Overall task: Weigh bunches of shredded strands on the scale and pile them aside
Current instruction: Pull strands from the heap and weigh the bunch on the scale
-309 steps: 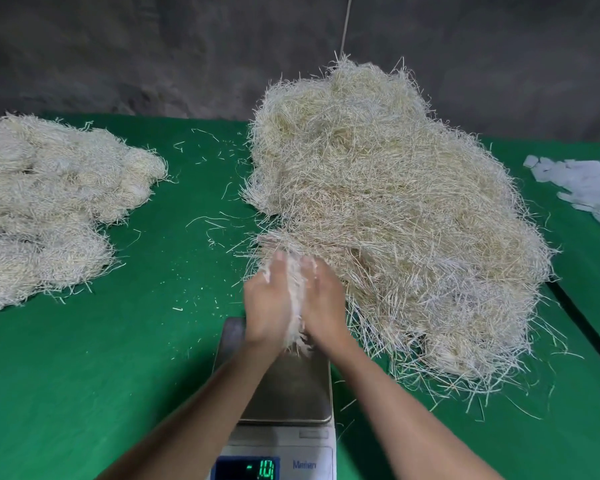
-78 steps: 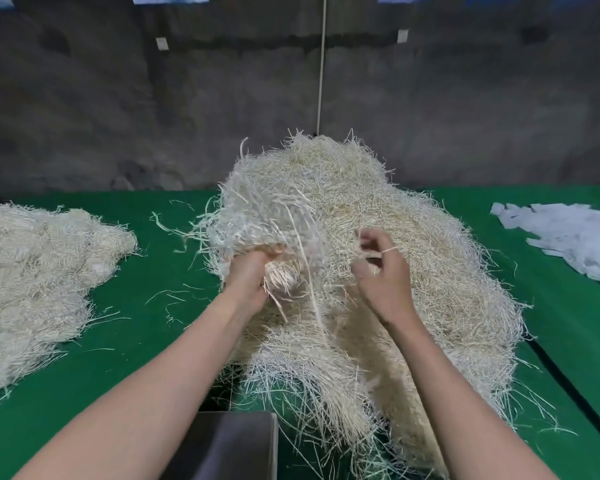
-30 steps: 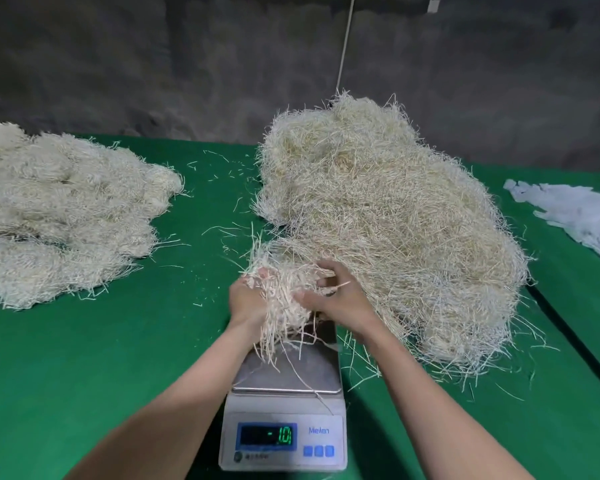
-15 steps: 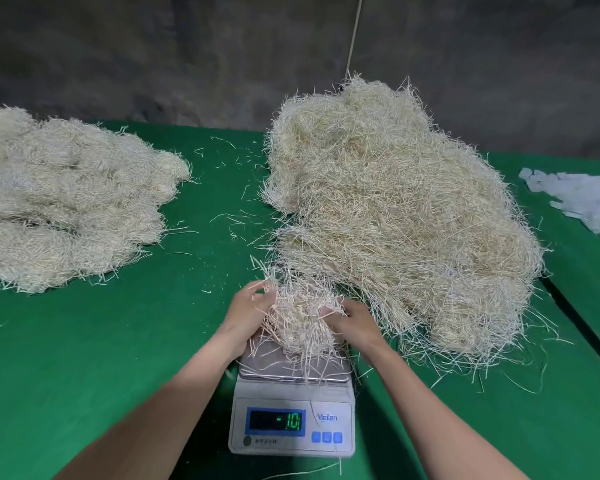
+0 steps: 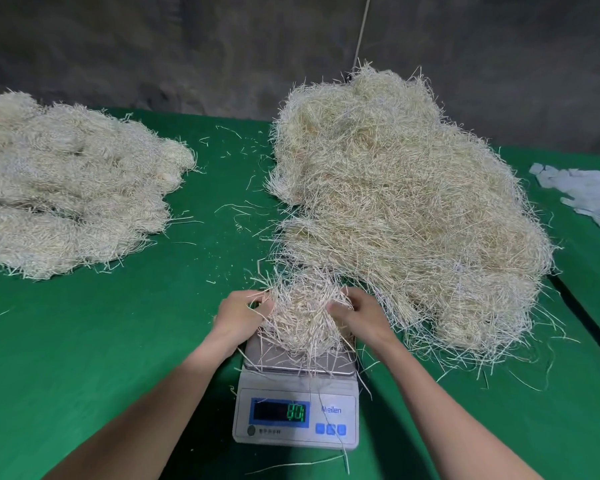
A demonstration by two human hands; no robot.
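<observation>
Setting a bunch (image 5: 302, 317) of shredded strands down on the scale (image 5: 338, 393) right now, by the look of it. Best to let go completely before trusting the display (image 5: 280, 412). Can make out green digits there but can't read them for sure, and no use anyway with fingers pressing in. Worth tucking in the stragglers too, with plenty drooping over the front of the pan and down across the scale's face. Also looks to be brushing the big loose heap (image 5: 395, 209) just behind and to the right, so nudge it clear or risk a false number. Then scoop the whole lot up in one go and drop it on the weighed pile (image 5: 70, 188), well apart on the left of the green table (image 5: 118, 341). As for pose: left hand (image 5: 238, 318) gripping the bunch's left side, right hand (image 5: 361, 315) gripping its right side, fingers on both curled into the strands and half buried. Forearms coming in low from the bottom corners, wrists roughly level, palms facing each other across the pan. Nothing to do with the white scraps (image 5: 586, 192) at far right.
</observation>
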